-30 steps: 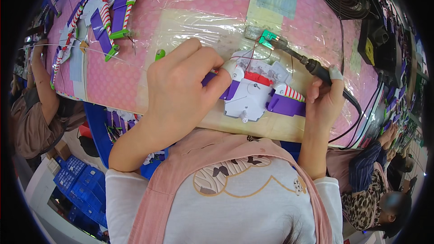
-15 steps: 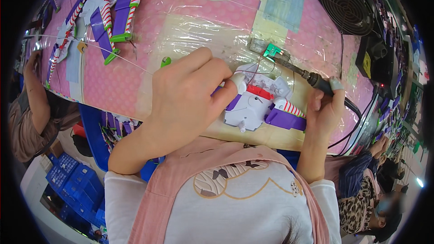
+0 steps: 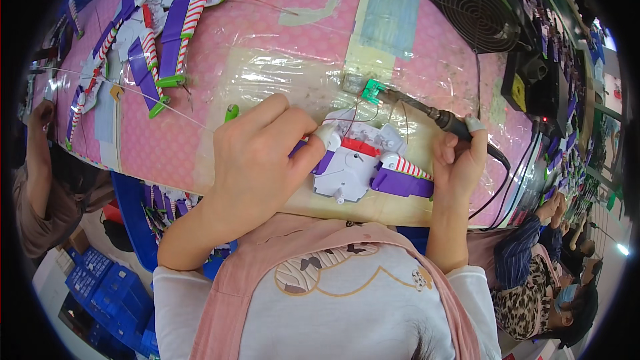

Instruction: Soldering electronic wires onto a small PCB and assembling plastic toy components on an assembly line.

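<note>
Green board point(image 3: 373, 91) still sits at the tip of the soldering iron point(image 3: 441, 117) your right hand point(image 3: 461, 160) holds; your left hand point(image 3: 263, 150) pinches, contents hidden, so work seems to stay there.

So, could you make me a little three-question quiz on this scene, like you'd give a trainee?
1. Which of the person's hands holds the soldering iron?
2. True or false: the iron's tip is at the black fan.
3. Pick one: the stripes on the purple wing-like panel nearest that hand are white and (A) green, (B) red, (C) black.

Key:
1. The right hand.
2. False; the tip is at the small green part, well away from the fan.
3. B.
</note>
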Tool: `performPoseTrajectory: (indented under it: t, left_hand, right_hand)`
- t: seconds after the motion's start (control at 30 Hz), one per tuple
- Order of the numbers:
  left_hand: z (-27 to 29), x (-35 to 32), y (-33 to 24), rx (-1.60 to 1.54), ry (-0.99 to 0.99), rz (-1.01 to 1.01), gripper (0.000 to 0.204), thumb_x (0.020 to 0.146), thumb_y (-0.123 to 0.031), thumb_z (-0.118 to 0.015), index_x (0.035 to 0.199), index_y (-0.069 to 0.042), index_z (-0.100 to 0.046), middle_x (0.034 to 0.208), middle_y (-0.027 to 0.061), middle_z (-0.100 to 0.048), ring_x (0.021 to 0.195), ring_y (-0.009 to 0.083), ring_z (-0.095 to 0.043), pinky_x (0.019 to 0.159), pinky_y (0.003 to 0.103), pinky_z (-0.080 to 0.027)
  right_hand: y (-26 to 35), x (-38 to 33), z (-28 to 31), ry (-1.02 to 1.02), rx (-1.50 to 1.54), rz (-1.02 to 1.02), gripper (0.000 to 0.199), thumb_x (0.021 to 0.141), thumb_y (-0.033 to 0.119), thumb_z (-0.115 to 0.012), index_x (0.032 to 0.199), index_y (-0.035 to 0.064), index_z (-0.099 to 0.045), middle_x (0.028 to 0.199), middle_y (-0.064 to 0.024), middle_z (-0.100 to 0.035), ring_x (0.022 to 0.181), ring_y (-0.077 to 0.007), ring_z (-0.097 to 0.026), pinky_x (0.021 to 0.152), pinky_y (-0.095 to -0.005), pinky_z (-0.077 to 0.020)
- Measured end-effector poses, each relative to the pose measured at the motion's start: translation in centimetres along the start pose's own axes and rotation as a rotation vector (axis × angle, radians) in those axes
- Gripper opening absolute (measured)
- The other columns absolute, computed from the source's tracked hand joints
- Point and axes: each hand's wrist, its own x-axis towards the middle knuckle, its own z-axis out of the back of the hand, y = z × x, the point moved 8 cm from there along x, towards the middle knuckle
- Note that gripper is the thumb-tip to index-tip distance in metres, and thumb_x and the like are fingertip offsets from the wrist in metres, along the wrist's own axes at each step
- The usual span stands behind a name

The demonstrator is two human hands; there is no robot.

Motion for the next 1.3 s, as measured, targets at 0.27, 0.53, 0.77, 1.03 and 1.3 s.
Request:
performPoseTrajectory:
  t: [0.27,0.53,0.77,1.03,1.3]
  left_hand:
    - [0.8,0.4,-1.5,-0.075,-0.034,-0.004,0.007,0.064,-0.004,-0.066,0.069,-0.003,-0.06,0.064,0.0092,-0.053,0.054,0.0247,-0.054,0.048,0.033,-0.042]
    - [2.3,0.3,0.6,-0.074,-0.106,0.056,0.005,0.069,0.002,-0.057,0.074,0.002,-0.055,0.065,0.0147,-0.051,0.06,0.0291,-0.053,0.056,0.035,-0.041]
    - [5.0,-3.8,5.4,0.102,-0.403,0.199,0.011,0.081,-0.005,-0.054,0.082,0.0,-0.044,0.069,0.0105,-0.04,0.063,0.0229,-0.042,0.059,0.033,-0.035]
    - [2.8,-6.0,8.4,-0.172,-0.489,0.378,0.011,0.083,-0.005,-0.047,0.091,0.001,-0.053,0.075,0.0097,-0.058,0.063,0.0135,-0.054,0.058,0.025,-0.042]
    - [1.9,-5.9,8.5,-0.186,-0.391,0.484,0.015,0.083,-0.005,-0.044,0.092,0.001,-0.054,0.074,0.0098,-0.06,0.063,0.0128,-0.055,0.059,0.024,-0.042]
  right_hand:
    - [-0.8,0.3,0.6,-0.088,0.025,-0.132,0.028,0.089,0.026,-0.046,0.067,0.01,-0.049,0.047,0.0002,-0.042,0.036,-0.009,-0.036,0.033,-0.0225,-0.0236]
    - [3.7,2.1,1.0,0.077,-0.028,0.034,0.015,0.086,0.019,-0.05,0.083,0.0056,-0.053,0.061,-0.0032,-0.053,0.045,-0.0093,-0.044,0.039,-0.0224,-0.0307]
    - [3.7,5.7,0.6,0.158,-0.175,0.091,0.012,0.088,0.02,-0.053,0.082,0.0093,-0.051,0.06,0.0,-0.051,0.046,-0.0075,-0.045,0.041,-0.0202,-0.0347]
    - [3.1,4.8,-2.3,0.278,-0.258,0.12,0.016,0.086,0.014,-0.049,0.073,0.0053,-0.046,0.05,-0.0036,-0.044,0.037,-0.0083,-0.031,0.038,-0.0224,-0.025]
    - [2.4,4.7,-1.9,0.254,-0.338,0.114,0.015,0.087,0.014,-0.047,0.075,0.0055,-0.047,0.049,-0.0017,-0.04,0.036,-0.0081,-0.029,0.037,-0.0223,-0.0229]
